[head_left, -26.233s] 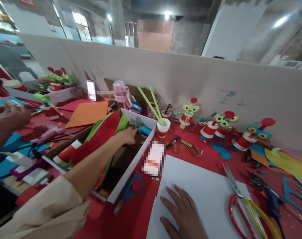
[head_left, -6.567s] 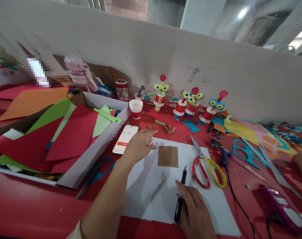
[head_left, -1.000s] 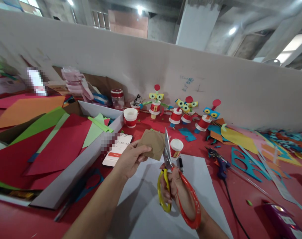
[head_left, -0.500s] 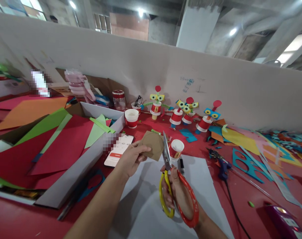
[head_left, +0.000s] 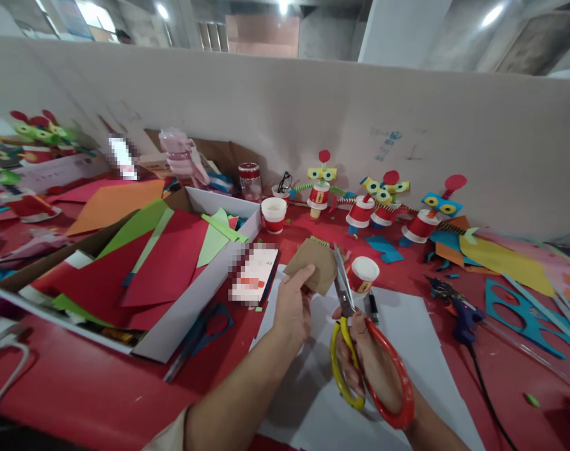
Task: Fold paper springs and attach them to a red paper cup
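Between its thumb and fingers, my left hand (head_left: 292,307) pinches a piece of brown cardboard (head_left: 320,266) that bears a drawn round outline. My right hand (head_left: 353,351) grips scissors (head_left: 345,294) with one yellow and one red handle. The blades point up and away, close beside the cardboard's right edge; whether they touch it I cannot tell. Below both hands lies a large white sheet (head_left: 388,401). A paper cup (head_left: 364,274) with a red band stands just beyond the scissors, and a black pen (head_left: 373,307) lies by it.
Left is a white box (head_left: 172,335) of coloured paper, with a phone (head_left: 254,275) beside it. Paper-cup figures (head_left: 319,194) line the back near a white partition (head_left: 266,113). At right are a glue gun (head_left: 461,313), its black cord and blue paper scraps (head_left: 520,313).
The view has swung left, so things sit further right in it. The cardboard has turned in my left hand, whose thumb now lies higher across it. The scissors stay beside the cardboard.
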Demonstrator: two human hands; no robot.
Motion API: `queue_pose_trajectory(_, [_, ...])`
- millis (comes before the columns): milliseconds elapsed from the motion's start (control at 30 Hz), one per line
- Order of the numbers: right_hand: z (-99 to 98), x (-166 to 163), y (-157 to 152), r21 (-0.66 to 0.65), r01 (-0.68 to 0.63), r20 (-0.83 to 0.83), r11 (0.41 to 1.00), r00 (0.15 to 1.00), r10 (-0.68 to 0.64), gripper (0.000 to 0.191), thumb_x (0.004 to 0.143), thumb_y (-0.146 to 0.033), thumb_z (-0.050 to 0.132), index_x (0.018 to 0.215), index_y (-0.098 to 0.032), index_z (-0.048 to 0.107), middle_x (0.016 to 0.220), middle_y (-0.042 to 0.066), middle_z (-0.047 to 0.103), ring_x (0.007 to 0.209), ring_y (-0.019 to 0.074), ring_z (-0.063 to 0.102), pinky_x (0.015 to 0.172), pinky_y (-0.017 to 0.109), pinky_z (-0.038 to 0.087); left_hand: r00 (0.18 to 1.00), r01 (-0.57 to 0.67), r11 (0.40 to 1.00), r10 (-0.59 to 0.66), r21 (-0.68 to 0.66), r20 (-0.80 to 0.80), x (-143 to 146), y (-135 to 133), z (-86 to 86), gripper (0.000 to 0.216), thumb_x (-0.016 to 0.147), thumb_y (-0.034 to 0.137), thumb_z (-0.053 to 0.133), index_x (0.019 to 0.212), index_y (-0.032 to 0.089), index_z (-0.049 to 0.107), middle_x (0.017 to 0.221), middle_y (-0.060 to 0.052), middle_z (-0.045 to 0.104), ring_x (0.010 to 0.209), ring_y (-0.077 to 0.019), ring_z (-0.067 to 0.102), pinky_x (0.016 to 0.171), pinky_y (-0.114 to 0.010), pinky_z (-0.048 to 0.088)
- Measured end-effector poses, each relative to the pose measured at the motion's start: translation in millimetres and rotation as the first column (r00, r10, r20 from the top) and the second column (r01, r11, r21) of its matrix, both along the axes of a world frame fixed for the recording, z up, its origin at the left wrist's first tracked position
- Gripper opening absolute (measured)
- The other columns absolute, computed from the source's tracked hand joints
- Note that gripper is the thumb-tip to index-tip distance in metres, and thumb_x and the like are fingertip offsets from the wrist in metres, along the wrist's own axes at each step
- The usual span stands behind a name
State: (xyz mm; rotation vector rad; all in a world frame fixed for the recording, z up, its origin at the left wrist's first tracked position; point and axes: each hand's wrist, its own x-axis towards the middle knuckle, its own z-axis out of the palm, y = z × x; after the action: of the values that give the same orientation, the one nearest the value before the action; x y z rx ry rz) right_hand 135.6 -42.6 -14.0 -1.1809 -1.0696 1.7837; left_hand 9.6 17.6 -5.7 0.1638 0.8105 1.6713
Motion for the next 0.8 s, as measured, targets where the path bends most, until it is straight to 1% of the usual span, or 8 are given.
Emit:
queue_pose_trajectory(67, [1.0, 0, 1, -0.011, -0.024, 0.020, 1.000, 0.999, 0.024, 0.059, 0.079, -0.076, 0.043, 0.103, -0.022, 0.045, 0.047, -0.011, 0.042, 0.028, 0.0039, 0.030, 0.027, 0.014, 0.030, 0.999, 0.043, 0.999, -0.044, -0.033, -0.020, 6, -4, 3.1, 0.035, 0.056, 0.019, 0.081, 0.088, 0.017, 0.069, 0.087, -0.003, 0.073, 0.079, -0.0149, 0.066, 0.072, -0.025, 0.049])
queue_pose_trajectory(167, [3.0, -2, 0, -0.023, -0.042, 0.045, 0.999, 0.998, 0.043, 0.063, 0.076, -0.078, 0.044, 0.102, -0.021, 0.045, 0.047, -0.011, 0.043, 0.027, 0.0041, 0.031, 0.026, 0.015, 0.030, 0.995, 0.075, 0.996, -0.079, -0.057, -0.067, 7, -6, 7.2, 0.039, 0.055, 0.018, 0.082, 0.092, 0.017, 0.070, 0.087, -0.003, 0.074, 0.080, -0.0161, 0.067, 0.073, -0.026, 0.050])
queue_pose_trajectory(267, [2.3, -2, -2, -0.024, -0.029, 0.049, 0.999, 0.998, 0.031, 0.066, 0.073, -0.079, 0.045, 0.104, -0.022, 0.045, 0.047, -0.011, 0.044, 0.026, 0.0043, 0.031, 0.025, 0.015, 0.030, 0.995, 0.056, 0.996, -0.062, -0.072, -0.080, 4, -5, 6.0, 0.034, 0.059, 0.019, 0.081, 0.091, 0.016, 0.070, 0.089, -0.004, 0.075, 0.079, -0.0164, 0.068, 0.072, -0.027, 0.051])
queue_pose_trajectory(400, [-2.9, 0, -1, -0.002, -0.017, 0.053, 1.000, 0.998, 0.017, 0.062, 0.074, -0.077, 0.048, 0.105, -0.022, 0.044, 0.048, -0.012, 0.044, 0.026, 0.0039, 0.030, 0.024, 0.015, 0.030, 0.990, 0.061, 0.996, -0.070, -0.071, -0.123, -1, -2, 1.3, 0.030, 0.058, 0.019, 0.080, 0.087, 0.015, 0.072, 0.085, -0.005, 0.075, 0.075, -0.0161, 0.068, 0.070, -0.026, 0.052])
queue_pose_trajectory(500, [-4.3, 2, 1, -0.042, -0.024, 0.005, 0.999, 1.000, 0.024, 0.065, 0.072, -0.079, 0.048, 0.105, -0.024, 0.044, 0.051, -0.011, 0.046, 0.027, 0.0041, 0.031, 0.024, 0.015, 0.030, 0.985, 0.081, 0.995, -0.088, -0.055, -0.151, -4, 0, 0.9, 0.032, 0.057, 0.018, 0.079, 0.088, 0.014, 0.072, 0.086, -0.006, 0.075, 0.075, -0.0166, 0.068, 0.069, -0.027, 0.052])
queue_pose_trajectory(600, [-0.3, 4, 3, -0.090, -0.048, -0.059, 0.995, 0.997, 0.043, 0.066, 0.071, -0.082, 0.044, 0.103, -0.023, 0.045, 0.054, -0.009, 0.047, 0.030, 0.0037, 0.032, 0.027, 0.015, 0.030, 0.978, 0.115, 0.991, -0.125, -0.069, -0.164, -7, 2, 2.7, 0.030, 0.056, 0.019, 0.079, 0.084, 0.014, 0.071, 0.084, -0.006, 0.075, 0.073, -0.0170, 0.067, 0.065, -0.027, 0.052])
queue_pose_trajectory(733, [9.7, 7, 3, -0.071, -0.087, -0.161, 0.994, 0.984, 0.075, 0.064, 0.073, -0.079, 0.048, 0.103, -0.022, 0.048, 0.058, -0.007, 0.047, 0.039, 0.0055, 0.037, 0.036, 0.017, 0.035, 0.967, 0.178, 0.979, -0.192, -0.100, -0.165, -9, 0, 6.1, 0.025, 0.052, 0.019, 0.080, 0.074, 0.013, 0.069, 0.078, -0.006, 0.073, 0.072, -0.0173, 0.066, 0.067, -0.027, 0.051])
queue_pose_trajectory(800, [13.6, 9, 4, -0.065, -0.090, -0.168, 0.994, 0.983, 0.078, 0.064, 0.073, -0.078, 0.048, 0.103, -0.022, 0.049, 0.060, -0.006, 0.047, 0.043, 0.0070, 0.040, 0.039, 0.019, 0.036, 0.963, 0.196, 0.975, -0.212, -0.104, -0.166, -8, -2, 7.6, 0.025, 0.052, 0.019, 0.080, 0.074, 0.013, 0.069, 0.078, -0.007, 0.073, 0.073, -0.0180, 0.067, 0.068, -0.028, 0.051])
